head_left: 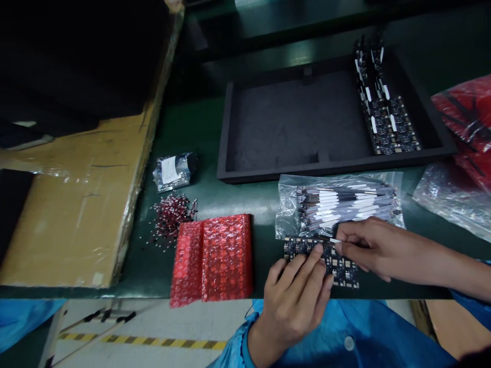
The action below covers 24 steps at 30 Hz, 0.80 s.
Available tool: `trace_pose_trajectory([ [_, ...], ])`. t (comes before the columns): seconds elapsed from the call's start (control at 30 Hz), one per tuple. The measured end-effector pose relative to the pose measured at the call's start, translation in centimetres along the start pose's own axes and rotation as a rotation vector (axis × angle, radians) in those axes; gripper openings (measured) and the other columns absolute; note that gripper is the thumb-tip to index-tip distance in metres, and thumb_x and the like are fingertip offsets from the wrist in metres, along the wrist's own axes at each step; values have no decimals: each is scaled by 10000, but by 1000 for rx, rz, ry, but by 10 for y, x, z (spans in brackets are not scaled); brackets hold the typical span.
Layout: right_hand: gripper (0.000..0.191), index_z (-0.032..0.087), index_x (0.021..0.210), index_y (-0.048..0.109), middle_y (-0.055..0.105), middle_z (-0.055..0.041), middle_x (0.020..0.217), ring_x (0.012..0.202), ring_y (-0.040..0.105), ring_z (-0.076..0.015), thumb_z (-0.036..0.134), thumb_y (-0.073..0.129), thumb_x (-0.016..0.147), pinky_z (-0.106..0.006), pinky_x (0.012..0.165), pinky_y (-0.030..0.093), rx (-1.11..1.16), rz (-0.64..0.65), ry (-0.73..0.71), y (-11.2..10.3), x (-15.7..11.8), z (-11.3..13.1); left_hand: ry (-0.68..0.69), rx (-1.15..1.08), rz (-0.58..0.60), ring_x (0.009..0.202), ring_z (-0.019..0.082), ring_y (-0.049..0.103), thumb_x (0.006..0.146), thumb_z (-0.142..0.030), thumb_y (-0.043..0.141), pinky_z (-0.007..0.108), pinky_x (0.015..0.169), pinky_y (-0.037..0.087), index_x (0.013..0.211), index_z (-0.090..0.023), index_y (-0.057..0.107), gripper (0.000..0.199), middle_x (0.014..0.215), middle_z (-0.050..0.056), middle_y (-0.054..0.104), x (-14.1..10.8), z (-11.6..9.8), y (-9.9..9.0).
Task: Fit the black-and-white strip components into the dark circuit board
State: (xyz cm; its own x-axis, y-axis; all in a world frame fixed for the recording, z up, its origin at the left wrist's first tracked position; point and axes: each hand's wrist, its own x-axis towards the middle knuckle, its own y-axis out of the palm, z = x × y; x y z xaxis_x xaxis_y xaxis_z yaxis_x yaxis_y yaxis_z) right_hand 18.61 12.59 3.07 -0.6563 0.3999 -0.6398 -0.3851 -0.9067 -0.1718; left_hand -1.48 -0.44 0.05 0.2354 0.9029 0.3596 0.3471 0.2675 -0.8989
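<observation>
A dark circuit board panel [343, 271] lies flat near the table's front edge. My left hand [297, 299] rests on it, fingers extended and fingertips pressing its surface. At the panel's upper edge, my right hand [370, 248] pinches a small cable with a white label [335, 240]. The cable's end by the left fingertips is too small to make out. Just behind both hands lies a clear plastic bag [287, 204] holding many grey cables with white labels [345, 204].
Behind the bag, a black foam tray [268, 122] holds upright circuit boards [395, 125] at its right end. Leftward are red bubble wrap [226, 258], a pile of small red-and-white parts [172, 214], a silvery bag [174, 171] and cardboard [76, 204]. Red and clear plastic [468, 133] lies right.
</observation>
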Motion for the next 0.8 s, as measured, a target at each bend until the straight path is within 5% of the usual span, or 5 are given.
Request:
trace_pose_trajectory([
  [0.53,272,236,778,522,493,62,527,398,426,-111,354,504,1022,-277,451,188,-32,-32,-13,-1,2,7,-19,-15,2,996,122,705,909,-383,654,306,829,519,1066,-261,684,201,1270,-53,678,0,0,3],
  [0.8,281,240,776,522,500,69,516,384,439,-106,369,496,1025,-260,429,216,-39,-34,-18,0,2,6,-4,58,19,995,130,717,903,-393,658,315,802,561,1063,-295,681,189,1279,-76,668,2,-3,1],
])
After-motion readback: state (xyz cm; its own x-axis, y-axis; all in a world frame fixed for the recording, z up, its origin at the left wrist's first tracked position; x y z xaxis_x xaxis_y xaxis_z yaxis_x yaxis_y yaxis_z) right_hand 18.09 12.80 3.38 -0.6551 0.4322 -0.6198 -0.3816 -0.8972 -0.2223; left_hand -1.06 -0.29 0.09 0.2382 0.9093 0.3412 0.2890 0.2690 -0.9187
